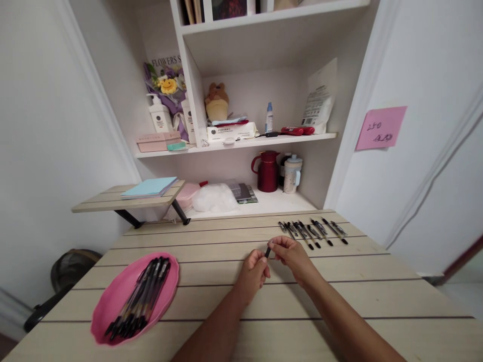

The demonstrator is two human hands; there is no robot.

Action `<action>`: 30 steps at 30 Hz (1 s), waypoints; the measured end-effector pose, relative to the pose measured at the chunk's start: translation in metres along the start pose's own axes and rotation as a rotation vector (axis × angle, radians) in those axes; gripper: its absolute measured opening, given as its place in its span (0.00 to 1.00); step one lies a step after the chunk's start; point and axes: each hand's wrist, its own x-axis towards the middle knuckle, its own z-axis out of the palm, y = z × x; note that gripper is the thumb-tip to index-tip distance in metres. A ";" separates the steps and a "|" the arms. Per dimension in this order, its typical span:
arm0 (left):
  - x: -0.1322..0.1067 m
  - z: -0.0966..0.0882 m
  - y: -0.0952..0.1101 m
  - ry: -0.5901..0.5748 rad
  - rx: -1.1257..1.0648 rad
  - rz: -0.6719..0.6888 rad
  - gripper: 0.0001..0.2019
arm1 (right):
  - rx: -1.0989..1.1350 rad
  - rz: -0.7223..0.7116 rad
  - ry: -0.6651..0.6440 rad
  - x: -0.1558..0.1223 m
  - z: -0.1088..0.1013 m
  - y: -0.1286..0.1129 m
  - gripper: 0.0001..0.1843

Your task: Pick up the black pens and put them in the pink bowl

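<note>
A black pen (pixel 267 251) is pinched between my two hands above the middle of the table; just a short dark length of it shows. My left hand (pixel 252 274) is closed around its lower end, and most of the pen there is hidden. At its upper end, my right hand (pixel 290 254) grips with thumb and fingertips. Beyond my right hand lie several pens and pen parts (pixel 320 229), set side by side. To the left, a pink scalloped tray (pixel 101 311) holds a bundle of black pens (pixel 141 296).
A small raised stand (pixel 101 198) with light blue paper (pixel 151 187) is at the table's back left. Behind the table, shelves hold a red jug (pixel 267 172), a pale cup (pixel 292 175) and a white plastic bag (pixel 215 197). A pink note (pixel 381 127) sticks to the right wall.
</note>
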 end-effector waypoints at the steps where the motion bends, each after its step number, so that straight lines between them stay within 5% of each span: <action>1: 0.000 0.000 0.000 0.000 -0.001 -0.002 0.14 | -0.014 0.001 0.001 0.000 -0.001 0.000 0.13; 30: 0.001 0.000 -0.002 -0.008 0.014 0.025 0.13 | 0.062 0.045 -0.073 -0.003 -0.002 -0.001 0.18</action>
